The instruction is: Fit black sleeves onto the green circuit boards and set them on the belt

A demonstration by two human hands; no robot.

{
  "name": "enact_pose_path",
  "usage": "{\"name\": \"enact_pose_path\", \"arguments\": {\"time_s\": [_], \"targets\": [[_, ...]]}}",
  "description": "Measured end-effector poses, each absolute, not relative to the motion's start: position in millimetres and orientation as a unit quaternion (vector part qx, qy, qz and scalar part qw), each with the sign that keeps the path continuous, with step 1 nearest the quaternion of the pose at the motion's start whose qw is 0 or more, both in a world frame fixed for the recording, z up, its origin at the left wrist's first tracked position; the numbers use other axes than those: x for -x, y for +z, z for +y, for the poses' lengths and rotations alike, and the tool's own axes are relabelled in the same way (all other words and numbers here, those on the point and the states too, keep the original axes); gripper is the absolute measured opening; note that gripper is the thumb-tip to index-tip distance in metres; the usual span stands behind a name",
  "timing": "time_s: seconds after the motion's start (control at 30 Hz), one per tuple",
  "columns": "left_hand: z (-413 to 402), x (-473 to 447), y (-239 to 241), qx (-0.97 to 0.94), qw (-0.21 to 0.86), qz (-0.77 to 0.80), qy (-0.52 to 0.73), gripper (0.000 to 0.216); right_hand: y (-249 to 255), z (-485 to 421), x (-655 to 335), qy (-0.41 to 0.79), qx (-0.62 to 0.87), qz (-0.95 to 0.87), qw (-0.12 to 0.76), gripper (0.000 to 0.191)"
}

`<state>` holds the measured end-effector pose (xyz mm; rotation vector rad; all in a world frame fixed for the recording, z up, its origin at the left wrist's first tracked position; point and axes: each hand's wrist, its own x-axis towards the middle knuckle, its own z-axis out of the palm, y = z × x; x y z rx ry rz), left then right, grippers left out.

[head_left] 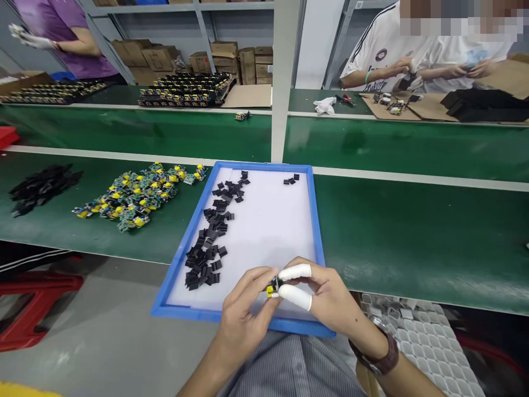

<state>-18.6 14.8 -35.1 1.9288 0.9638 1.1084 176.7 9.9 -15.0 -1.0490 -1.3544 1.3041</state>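
Head view: component [271,290] above tray [268,220]

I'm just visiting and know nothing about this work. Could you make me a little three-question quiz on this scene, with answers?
1. Multiple choice: most of the small black pieces in the blue-rimmed tray lie along its
A) left side
B) right side
C) far edge

2. True or false: the circuit boards with yellow parts are piled inside the tray.

3. Short answer: which hand at the small yellow-and-black part wears white finger covers?

Key:
1. A
2. False; they lie on the green bench, left of the tray.
3. The right hand.
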Motion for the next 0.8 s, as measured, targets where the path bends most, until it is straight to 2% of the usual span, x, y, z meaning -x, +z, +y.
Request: {"name": "enact_pose_path", "arguments": {"time_s": [0.37,0.57,0.67,0.8], "targets": [[15.3,17.7,-34.9,-0.771,0.312,0.337,0.441,0.055,-13.4,-0.1,-176.0,0.481,0.461,-0.594,0.451,0.011],[12.7,22.0,-35.6,-0.683,0.391,0.428,0.445,0.048,-10.9,-2.2,-180.4,0.56,0.478,-0.454,0.502,0.009],[12.3,18.9,-32.0,-0.656,0.414,0.42,0.472,0.046,-10.3,-6.7,-175.3,0.527,0.47,-0.481,0.52,0.006],[11.6,15.7,-29.1,-0.631,0.436,0.408,0.495,0.046,-13.5,-10.6,-162.1,0.474,0.475,-0.523,0.526,0.01]]}}
